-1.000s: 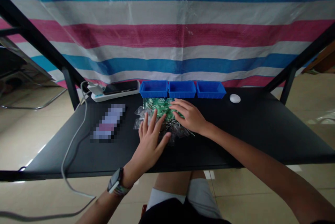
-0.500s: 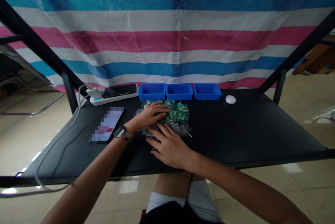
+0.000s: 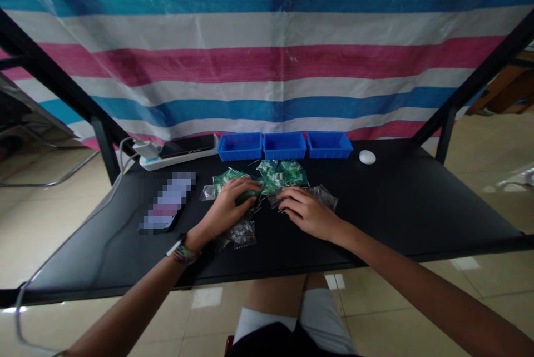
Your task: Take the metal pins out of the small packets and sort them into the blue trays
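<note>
Small green plastic packets point(image 3: 287, 174) lie in a loose pile at the middle of the black table, with thin pale pieces scattered among them. My left hand point(image 3: 233, 201) rests on the left part of the pile, fingers stretched over green packets. On the right, my right hand point(image 3: 306, 209) touches clear packets point(image 3: 327, 197), its fingers bent but apart. Another clear packet point(image 3: 245, 233) lies nearer the front edge, beside my left wrist. What is under my fingers is hidden.
Three blue bins point(image 3: 284, 146) stand in a row behind the pile. A white rounded object point(image 3: 367, 157) sits to their right. On the left are a phone point(image 3: 171, 201), a white power strip point(image 3: 179, 159) with a dark phone point(image 3: 187, 145) on it, and a cable.
My hands have moved apart: the left back and down, the right to the right. The packets beneath them have spread out, with clear ones now at the right and near the front.
</note>
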Demonstrator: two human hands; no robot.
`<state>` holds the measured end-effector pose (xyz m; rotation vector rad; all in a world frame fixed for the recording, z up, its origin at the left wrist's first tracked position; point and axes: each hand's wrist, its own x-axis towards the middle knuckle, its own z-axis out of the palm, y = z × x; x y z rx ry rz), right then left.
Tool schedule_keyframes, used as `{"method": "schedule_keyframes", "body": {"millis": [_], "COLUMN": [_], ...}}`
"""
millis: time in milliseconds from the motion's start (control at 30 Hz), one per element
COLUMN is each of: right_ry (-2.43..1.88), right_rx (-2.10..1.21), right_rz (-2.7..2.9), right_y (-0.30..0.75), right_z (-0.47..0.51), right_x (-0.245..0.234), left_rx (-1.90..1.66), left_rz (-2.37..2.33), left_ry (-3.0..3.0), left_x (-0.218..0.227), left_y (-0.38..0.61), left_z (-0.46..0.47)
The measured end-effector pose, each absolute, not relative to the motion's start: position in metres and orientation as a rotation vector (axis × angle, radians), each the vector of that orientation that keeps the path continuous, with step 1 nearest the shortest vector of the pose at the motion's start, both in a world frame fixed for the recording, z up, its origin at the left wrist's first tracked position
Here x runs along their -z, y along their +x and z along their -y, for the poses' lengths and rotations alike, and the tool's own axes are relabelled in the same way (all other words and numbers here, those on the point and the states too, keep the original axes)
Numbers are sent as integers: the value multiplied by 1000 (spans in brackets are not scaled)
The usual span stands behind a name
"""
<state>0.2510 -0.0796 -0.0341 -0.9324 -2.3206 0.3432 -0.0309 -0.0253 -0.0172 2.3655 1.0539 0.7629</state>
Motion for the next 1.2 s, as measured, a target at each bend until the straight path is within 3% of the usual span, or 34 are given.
{"method": "schedule_keyframes", "body": {"millis": [300, 500, 633, 800, 1200], "right_ry": [-945, -1347, -1560, -1503, -1310], "right_rx": [-215, -72, -151, -296, -282], "right_rz": [2231, 2032, 1964, 2065, 2224], "right_y": [260, 296, 310, 301, 273], "right_z": [95, 128, 133, 115, 61], "right_x": [21, 23, 39, 51, 47], "left_rx": [-871, -588, -385, -413, -678], "left_rz": [-1239, -1426, -1323, -1349, -1732], "left_ry": [2406, 2625, 2703, 2734, 2515], "left_x": [10, 7, 23, 36, 38], "left_y": [-20, -78, -86, -57, 38], "left_z": [45, 49, 62, 72, 97]}}
